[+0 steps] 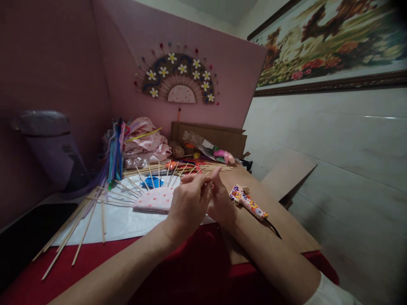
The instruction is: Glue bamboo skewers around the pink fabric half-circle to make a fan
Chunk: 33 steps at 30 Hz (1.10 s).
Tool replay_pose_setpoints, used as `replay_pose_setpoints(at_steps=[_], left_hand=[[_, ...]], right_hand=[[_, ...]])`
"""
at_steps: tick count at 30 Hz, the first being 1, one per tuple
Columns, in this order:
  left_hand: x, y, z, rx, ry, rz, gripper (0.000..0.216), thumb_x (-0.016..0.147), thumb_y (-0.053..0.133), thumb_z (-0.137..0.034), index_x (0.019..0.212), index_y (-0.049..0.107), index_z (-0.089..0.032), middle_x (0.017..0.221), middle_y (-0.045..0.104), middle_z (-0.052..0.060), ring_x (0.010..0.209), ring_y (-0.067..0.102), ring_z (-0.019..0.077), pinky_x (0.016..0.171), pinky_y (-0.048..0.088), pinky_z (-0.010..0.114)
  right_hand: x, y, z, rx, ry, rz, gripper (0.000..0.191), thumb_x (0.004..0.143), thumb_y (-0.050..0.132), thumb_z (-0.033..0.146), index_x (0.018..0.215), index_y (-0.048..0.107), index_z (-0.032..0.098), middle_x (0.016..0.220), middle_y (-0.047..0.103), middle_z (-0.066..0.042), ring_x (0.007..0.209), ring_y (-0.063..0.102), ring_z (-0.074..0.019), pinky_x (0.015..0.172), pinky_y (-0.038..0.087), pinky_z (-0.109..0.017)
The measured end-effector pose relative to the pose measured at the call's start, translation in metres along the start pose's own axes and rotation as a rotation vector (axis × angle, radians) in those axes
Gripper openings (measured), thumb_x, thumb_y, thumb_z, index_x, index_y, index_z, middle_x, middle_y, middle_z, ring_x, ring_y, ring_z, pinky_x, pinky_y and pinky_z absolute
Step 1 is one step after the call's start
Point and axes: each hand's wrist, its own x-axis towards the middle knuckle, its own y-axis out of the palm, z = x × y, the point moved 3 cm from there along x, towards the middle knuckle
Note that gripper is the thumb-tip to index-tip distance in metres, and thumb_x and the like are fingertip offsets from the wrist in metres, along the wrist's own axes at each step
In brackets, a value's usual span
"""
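Note:
My left hand (pixel 188 203) and my right hand (pixel 220 201) meet in front of me, with fingertips and thumbs close together. The left fingers are curled in a pinch, and the right fingers are closed too. Whatever lies between them is hidden or too small to make out. Just left of my hands, a half-round of pink dotted fabric (pixel 153 200) lies on a white sheet (pixel 124 228), with thin wooden sticks fanning out from its curved edge. A glue gun in a flowered cover (pixel 251 205) rests right of my right hand on brown cardboard (pixel 286 224).
Loose wooden sticks (pixel 84 233) overhang the sheet at left. Behind lie a blue packet (pixel 152 182), pipe cleaners (pixel 116 148), bunched pink fabric (pixel 144 142) and twine (pixel 176 149). A finished flowered fan (pixel 182 70) is pinned to the pink board. A lidded bin (pixel 54 148) stands left.

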Motion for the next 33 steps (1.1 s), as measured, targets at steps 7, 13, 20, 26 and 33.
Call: replay_pose_setpoints(at_steps=[7,13,20,26,33], left_hand=[[0.008,-0.013,-0.01,0.287,0.273,-0.072,0.017,0.079,0.047,-0.015,0.067,0.059,-0.017,0.053,0.057,-0.001,0.045,0.046,0.0103,0.044,0.029,0.024],[-0.001,-0.009,-0.016,0.165,0.44,-0.031,0.017,0.069,0.046,-0.01,0.055,0.051,-0.018,0.044,0.046,-0.004,0.041,0.035,0.0087,0.045,0.023,0.025],[-0.016,0.002,-0.04,-0.407,0.254,0.766,0.014,0.065,0.048,-0.006,0.055,0.049,-0.015,0.048,0.04,-0.007,0.044,0.028,0.0048,0.044,0.024,0.02],[-0.048,0.015,-0.052,-0.813,0.073,1.51,0.021,0.068,0.051,-0.003,0.052,0.045,-0.015,0.046,0.042,-0.008,0.041,0.039,0.0034,0.042,0.03,0.013],[-0.027,0.005,-0.046,-0.984,-0.099,0.823,0.021,0.058,0.042,0.001,0.057,0.056,-0.014,0.054,0.05,-0.004,0.051,0.044,0.0058,0.049,0.037,0.016]], right_hand=[[0.0,0.006,-0.005,0.004,0.004,0.065,0.062,0.072,0.044,0.075,0.082,0.069,0.019,0.07,0.064,-0.003,0.089,0.062,-0.0205,0.076,0.051,-0.031],[0.003,0.003,-0.008,0.074,0.01,0.014,0.059,0.077,0.044,0.071,0.087,0.067,0.017,0.073,0.065,-0.005,0.082,0.061,-0.0193,0.073,0.048,-0.031],[0.001,0.004,0.001,0.206,0.092,0.166,0.076,0.075,0.033,0.078,0.101,0.065,0.014,0.09,0.066,-0.01,0.085,0.059,-0.018,0.075,0.045,-0.031],[0.0,0.007,0.003,0.205,0.086,0.235,0.085,0.072,0.028,0.083,0.1,0.065,0.012,0.088,0.063,-0.008,0.084,0.056,-0.0176,0.076,0.042,-0.031],[-0.001,0.007,-0.002,0.084,0.042,0.161,0.082,0.071,0.029,0.083,0.097,0.067,0.015,0.086,0.062,-0.008,0.08,0.056,-0.0165,0.072,0.043,-0.029]])
